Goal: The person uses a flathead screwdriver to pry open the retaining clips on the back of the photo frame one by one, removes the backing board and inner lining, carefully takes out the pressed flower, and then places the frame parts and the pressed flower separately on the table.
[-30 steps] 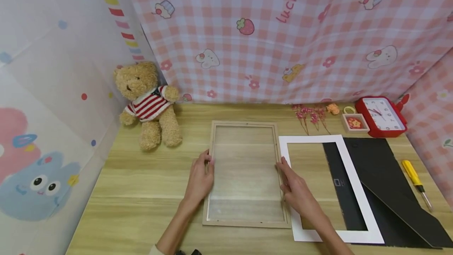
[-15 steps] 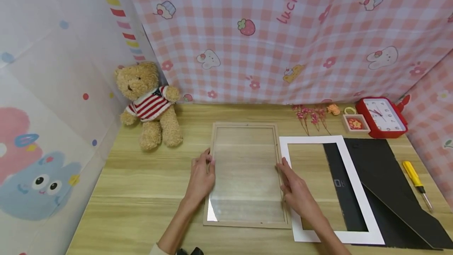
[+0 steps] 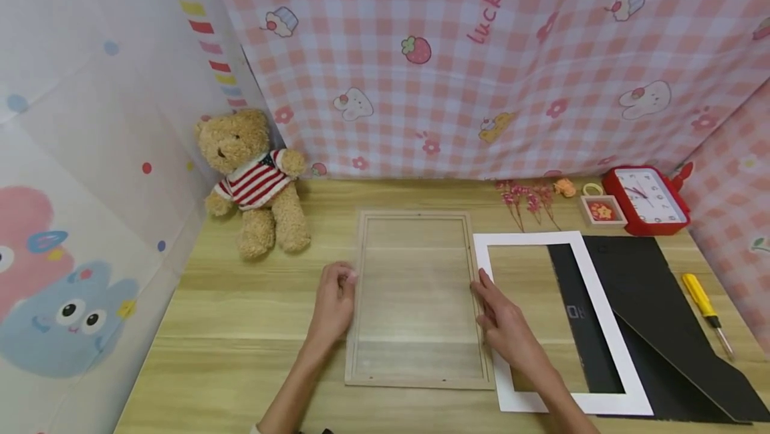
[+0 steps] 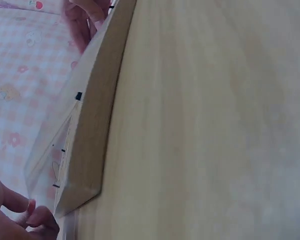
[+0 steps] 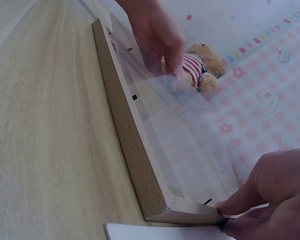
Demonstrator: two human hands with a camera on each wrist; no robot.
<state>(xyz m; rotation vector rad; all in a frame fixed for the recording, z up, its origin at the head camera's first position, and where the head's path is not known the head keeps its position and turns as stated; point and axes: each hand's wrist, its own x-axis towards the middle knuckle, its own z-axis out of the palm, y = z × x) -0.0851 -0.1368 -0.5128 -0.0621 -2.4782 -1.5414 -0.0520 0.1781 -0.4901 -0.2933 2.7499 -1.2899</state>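
A light wooden picture frame [image 3: 415, 384] lies flat on the table, its clips sticking up from the inner edge. My left hand [image 3: 333, 303] is at its left side and pinches the edge of a clear sheet [image 5: 185, 135] between thumb and fingers. That sheet is tilted up on the left side, above the frame, as both wrist views show. My right hand [image 3: 508, 327] grips the right side of the frame, thumb and fingertips at its edge [image 5: 210, 212]. Beneath the right forearm lies a white mat board [image 3: 544, 239] with a rectangular window.
Black backing boards [image 3: 637, 280] lie partly under the mat. A yellow screwdriver [image 3: 700, 297] is at the far right. Behind stand dried flowers [image 3: 523, 196], a small box [image 3: 603, 210], a tape roll [image 3: 592, 188] and a red clock [image 3: 646, 200]. A teddy bear [image 3: 259, 180] sits back left.
My left hand has drawn slightly leftward off the frame's side with its fingers curled in, and the clear sheet's left edge is now lifted. The right hand stays in place.
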